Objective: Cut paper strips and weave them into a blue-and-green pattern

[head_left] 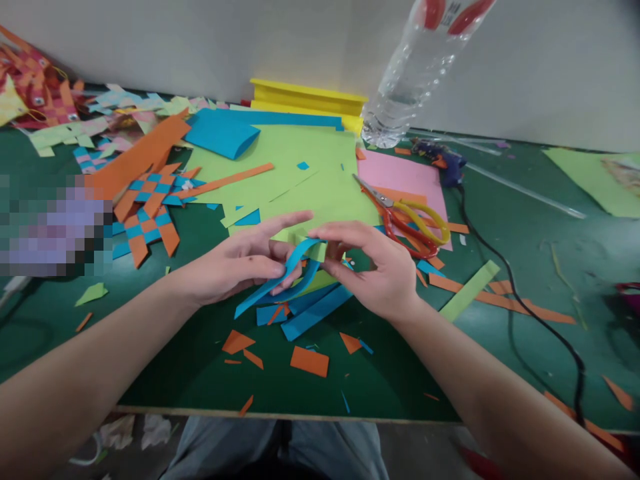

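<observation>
Between my hands is a folded blue paper strip [296, 261] with a green paper strip [316, 251] crossing it at the fold. My left hand [255, 257] pinches the blue strip's two legs, its index finger stretched out. On the other side, the thumb and fingers of my right hand [373, 263] close on the fold where blue and green meet. Cut blue paper strips [317, 312] lie on the table just below. Scissors [407, 213] with red and yellow handles rest open-bladed to the right of my right hand.
Green sheets [300, 160] cover the middle of the green table [200, 373]. Woven orange-and-blue paper pieces [150, 207] lie left. A water bottle [410, 77] stands at the back, near a glue gun [445, 163] with a black cord [520, 297]. Orange scraps [310, 361] lie in front.
</observation>
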Motion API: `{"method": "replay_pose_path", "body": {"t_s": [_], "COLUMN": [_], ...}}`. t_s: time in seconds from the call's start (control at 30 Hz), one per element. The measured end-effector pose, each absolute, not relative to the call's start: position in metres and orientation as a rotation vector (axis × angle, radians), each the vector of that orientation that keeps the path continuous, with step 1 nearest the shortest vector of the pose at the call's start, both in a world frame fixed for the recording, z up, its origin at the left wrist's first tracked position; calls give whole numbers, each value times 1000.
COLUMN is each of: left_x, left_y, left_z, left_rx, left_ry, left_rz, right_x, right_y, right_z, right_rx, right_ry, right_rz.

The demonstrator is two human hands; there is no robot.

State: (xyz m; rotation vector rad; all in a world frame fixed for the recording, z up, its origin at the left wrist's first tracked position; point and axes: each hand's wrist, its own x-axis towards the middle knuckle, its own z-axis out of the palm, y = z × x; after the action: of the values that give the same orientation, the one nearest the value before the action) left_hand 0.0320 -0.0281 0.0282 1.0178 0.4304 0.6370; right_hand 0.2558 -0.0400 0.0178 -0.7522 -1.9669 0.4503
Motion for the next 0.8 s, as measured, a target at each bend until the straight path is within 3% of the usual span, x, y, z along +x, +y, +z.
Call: {"method": "replay_pose_path", "body": {"t_s": [0.43,0.63,0.8], "left_x": [28,28,32], "left_y": [-16,-22,-25], "left_z": [25,30,26], "left_rx": [1199,2067,2546], "left_ry": [821,976,861], "left_rz": [986,1266,1172], "right_x": [256,257,258], "right_y": [-36,-35,-35], "right_z": [17,18,17], "right_rx": [-762,-767,-690], "right_ry": [-1855,-1877,-2015], "right_rz": [288,204,40]}}
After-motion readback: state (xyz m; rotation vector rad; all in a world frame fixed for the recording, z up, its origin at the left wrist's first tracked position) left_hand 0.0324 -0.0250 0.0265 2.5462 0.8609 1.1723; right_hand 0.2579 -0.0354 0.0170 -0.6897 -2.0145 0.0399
